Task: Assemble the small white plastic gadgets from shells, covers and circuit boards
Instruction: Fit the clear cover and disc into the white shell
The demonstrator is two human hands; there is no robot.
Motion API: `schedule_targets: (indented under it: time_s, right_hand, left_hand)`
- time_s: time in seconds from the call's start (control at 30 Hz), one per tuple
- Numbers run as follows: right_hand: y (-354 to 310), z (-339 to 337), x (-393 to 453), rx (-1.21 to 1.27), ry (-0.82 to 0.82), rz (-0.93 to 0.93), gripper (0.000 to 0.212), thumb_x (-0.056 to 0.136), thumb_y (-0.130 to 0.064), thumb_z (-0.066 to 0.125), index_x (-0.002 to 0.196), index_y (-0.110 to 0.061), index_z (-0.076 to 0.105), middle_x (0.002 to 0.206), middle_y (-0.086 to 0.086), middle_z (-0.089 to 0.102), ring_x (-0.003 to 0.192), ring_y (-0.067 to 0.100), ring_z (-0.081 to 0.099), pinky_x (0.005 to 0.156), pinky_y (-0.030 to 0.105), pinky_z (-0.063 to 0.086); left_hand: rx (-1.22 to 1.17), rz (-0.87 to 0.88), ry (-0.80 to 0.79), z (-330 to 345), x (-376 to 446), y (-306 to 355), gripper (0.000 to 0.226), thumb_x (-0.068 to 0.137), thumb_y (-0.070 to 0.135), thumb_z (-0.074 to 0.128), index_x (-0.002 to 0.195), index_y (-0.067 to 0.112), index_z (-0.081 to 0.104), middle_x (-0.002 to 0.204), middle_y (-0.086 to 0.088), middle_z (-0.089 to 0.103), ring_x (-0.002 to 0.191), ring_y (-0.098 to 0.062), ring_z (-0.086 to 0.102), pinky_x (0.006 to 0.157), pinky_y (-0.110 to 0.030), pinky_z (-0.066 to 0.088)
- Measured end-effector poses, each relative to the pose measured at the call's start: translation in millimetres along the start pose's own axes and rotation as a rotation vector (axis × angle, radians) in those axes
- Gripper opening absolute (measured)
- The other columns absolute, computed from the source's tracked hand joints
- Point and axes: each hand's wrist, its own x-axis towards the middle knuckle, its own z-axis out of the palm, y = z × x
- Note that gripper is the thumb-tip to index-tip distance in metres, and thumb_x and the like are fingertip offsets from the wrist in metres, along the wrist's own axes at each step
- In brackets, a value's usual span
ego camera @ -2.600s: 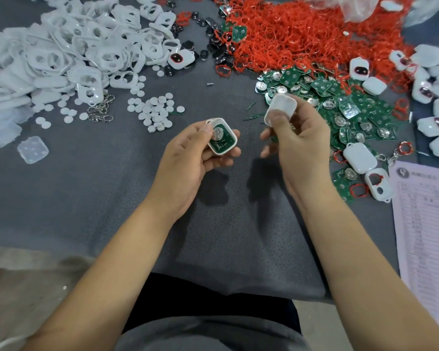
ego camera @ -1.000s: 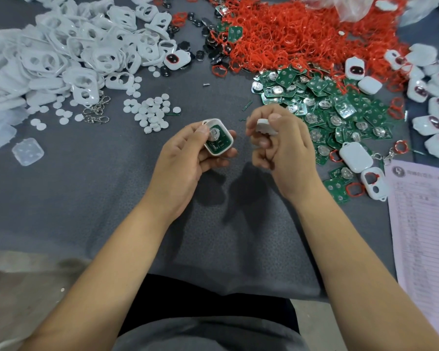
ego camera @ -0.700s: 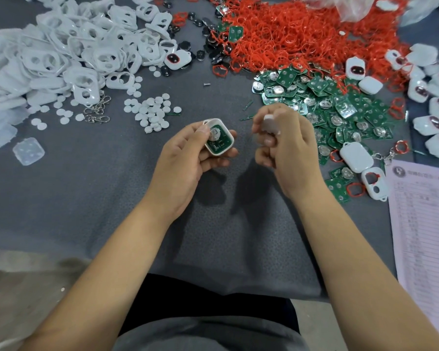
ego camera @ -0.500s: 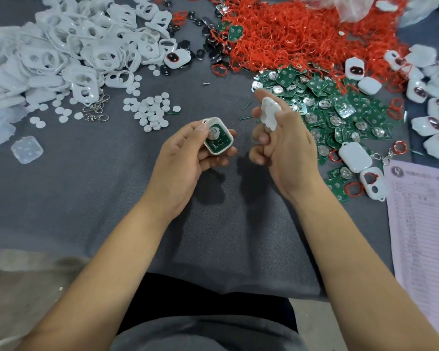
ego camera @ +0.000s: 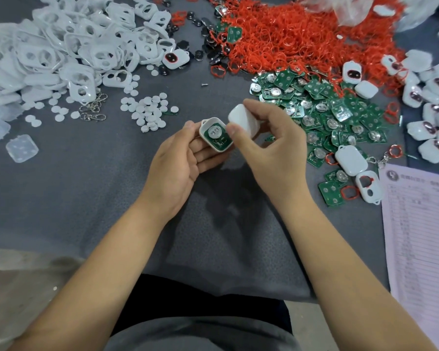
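- The left hand (ego camera: 178,160) lies palm up above the grey cloth-covered table (ego camera: 86,198); its thumb and curled fingers pinch the open white plastic shell (ego camera: 214,134), whose green circuit board (ego camera: 217,135) with a silver coin cell faces up
- The right hand (ego camera: 271,148) pinches the smooth white plastic cover (ego camera: 243,120) between thumb and forefinger, tilted, its lower edge touching the shell's right rim; the other fingers curl beneath
- The printed paper sheet (ego camera: 421,236) at the right edge bears rows of text too small to read
- Beyond the hands lie loose green circuit boards (ego camera: 327,107), a heap of red rubber rings (ego camera: 289,39), a heap of white plastic frames (ego camera: 61,54) and small white discs (ego camera: 150,112); nothing lies between the hands
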Motion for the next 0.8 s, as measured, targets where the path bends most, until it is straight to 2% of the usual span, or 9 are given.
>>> schedule_targets:
  time_s: [0.13,0.2,0.33,0.43,0.5,0.6,0.8]
  right_hand:
    - [-5,11,-6,-0.060,0.001,-0.056,0.037,0.083,-0.032,0.085,0.112,-0.014,0.070,0.107,-0.002,0.062,0.093,0.002,0.056,0.080,0.015,0.042]
    - [-7,16,-8,-0.066,-0.019,-0.041,0.038,0.082,-0.036,0.085,0.111,-0.018,0.069,0.109,-0.003,0.057,0.093,0.001,0.053,0.078,0.014,0.040]
    - [-12,23,-14,-0.102,-0.061,-0.030,0.036,0.082,-0.039,0.081,0.112,-0.023,0.068,0.111,-0.010,0.052,0.091,-0.003,0.052,0.074,0.020,0.043]
    - [-15,24,-16,-0.135,-0.064,-0.026,0.038,0.082,-0.038,0.082,0.112,-0.022,0.067,0.112,-0.010,0.053,0.089,-0.003,0.050,0.073,0.030,0.048]
    - [-16,24,-17,-0.152,-0.061,-0.030,0.038,0.083,-0.036,0.083,0.114,-0.020,0.067,0.114,-0.008,0.054,0.091,-0.001,0.050,0.073,0.036,0.052]
    - [-16,24,-17,-0.141,-0.067,-0.032,0.038,0.084,-0.032,0.083,0.116,-0.019,0.068,0.114,-0.006,0.056,0.094,0.002,0.055,0.076,0.039,0.053]
    - [-13,23,-15,-0.096,-0.101,-0.020,0.037,0.086,-0.026,0.082,0.120,-0.019,0.070,0.114,-0.005,0.060,0.097,0.005,0.059,0.078,0.032,0.053]
  left_hand:
    - [0.011,-0.004,0.001,1,2,-1,0.047,0.115,0.030,0.023,0.129,0.008,0.062,0.114,-0.010,0.077,0.108,-0.019,0.073,0.090,-0.031,0.060]
    - [0.010,0.008,-0.004,2,1,-1,0.046,0.115,0.029,0.023,0.125,0.011,0.064,0.110,-0.008,0.078,0.106,-0.018,0.074,0.086,-0.028,0.059]
    - [0.035,0.016,0.032,0,2,-3,0.044,0.115,0.028,0.028,0.124,0.011,0.067,0.100,-0.008,0.076,0.099,-0.019,0.072,0.086,-0.032,0.059]
    - [0.056,0.023,0.041,-2,2,-4,0.044,0.113,0.030,0.031,0.119,0.015,0.071,0.103,-0.012,0.072,0.094,-0.017,0.069,0.086,-0.032,0.060]
    - [0.076,0.032,0.008,-2,2,-4,0.044,0.112,0.030,0.031,0.119,0.017,0.072,0.106,-0.008,0.076,0.097,-0.015,0.070,0.086,-0.030,0.059]
    - [0.115,0.046,-0.009,-2,3,-5,0.042,0.112,0.024,0.030,0.127,0.011,0.067,0.111,-0.008,0.077,0.104,-0.015,0.072,0.086,-0.029,0.058]
    - [0.179,0.070,-0.005,-4,2,-7,0.037,0.112,0.018,0.033,0.133,0.005,0.061,0.122,-0.017,0.073,0.114,-0.026,0.070,0.092,-0.033,0.057]
